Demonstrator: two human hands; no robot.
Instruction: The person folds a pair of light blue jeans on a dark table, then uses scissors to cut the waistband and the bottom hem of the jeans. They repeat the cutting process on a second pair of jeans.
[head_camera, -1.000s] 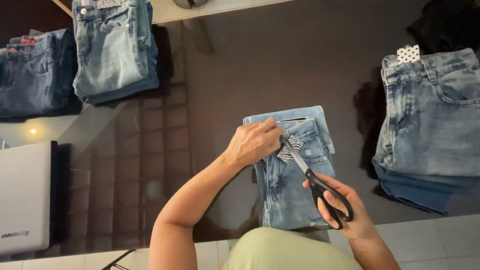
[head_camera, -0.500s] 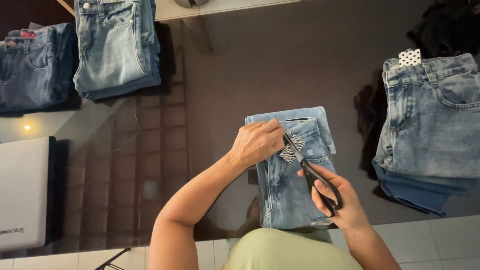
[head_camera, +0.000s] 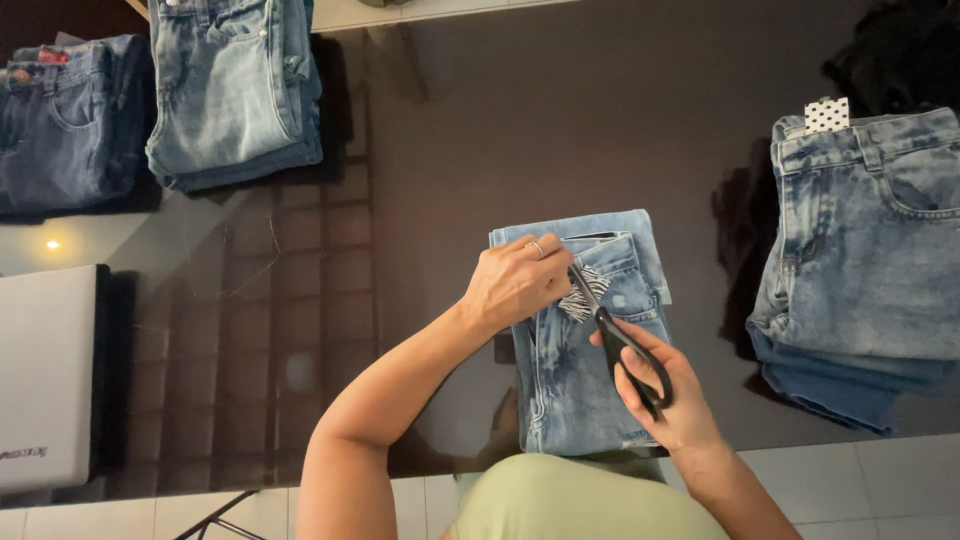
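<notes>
While the left hand (head_camera: 515, 283) pins the folded jeans (head_camera: 585, 340), the right hand (head_camera: 660, 385), clamped on scissors (head_camera: 610, 335), has blades at the striped tag (head_camera: 582, 295), apparently still uncut.

The folded jeans (head_camera: 585, 350) lie on the tabletop (head_camera: 560, 120) at its near edge. Right of them sits a stack of jeans (head_camera: 865, 270); far left and behind lie two more piles (head_camera: 235, 85), and a laptop (head_camera: 45, 375) left.
</notes>
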